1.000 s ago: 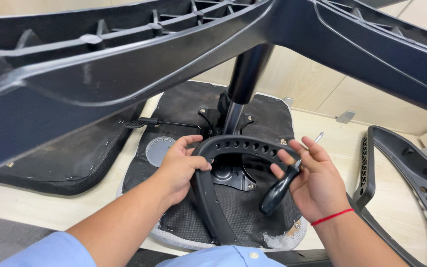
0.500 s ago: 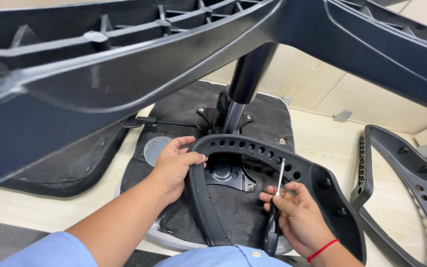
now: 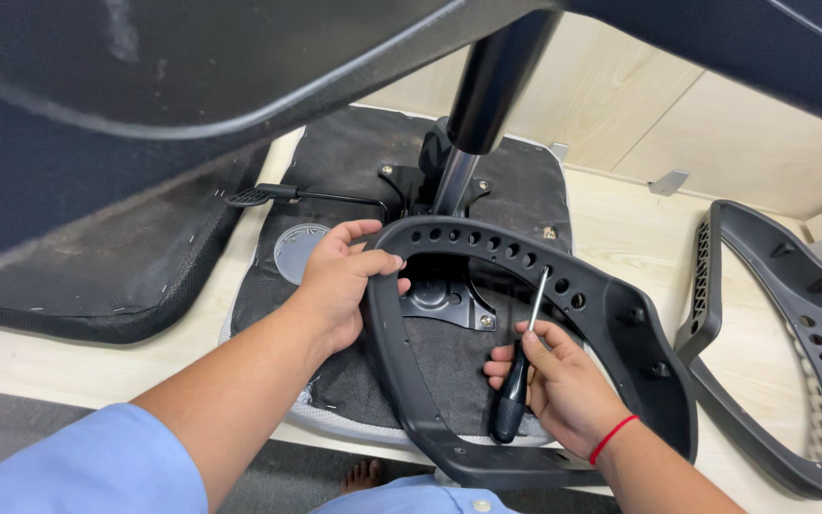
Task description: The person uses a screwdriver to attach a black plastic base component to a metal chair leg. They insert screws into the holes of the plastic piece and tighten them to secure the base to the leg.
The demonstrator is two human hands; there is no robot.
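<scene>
Left hand grips the black armrest loop at its left bend; right hand, inside the loop, holds a screwdriver, tip up against the holed bar.

Left hand grips black armrest; right hand holds screwdriver.

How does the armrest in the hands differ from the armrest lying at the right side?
The held armrest rests on the upturned chair seat; the other armrest lies on the wooden surface. The left hand grips the held armrest and the right hand puts a screwdriver to it; nobody touches the other armrest. Both are black plastic loops with rows of holes.
</scene>
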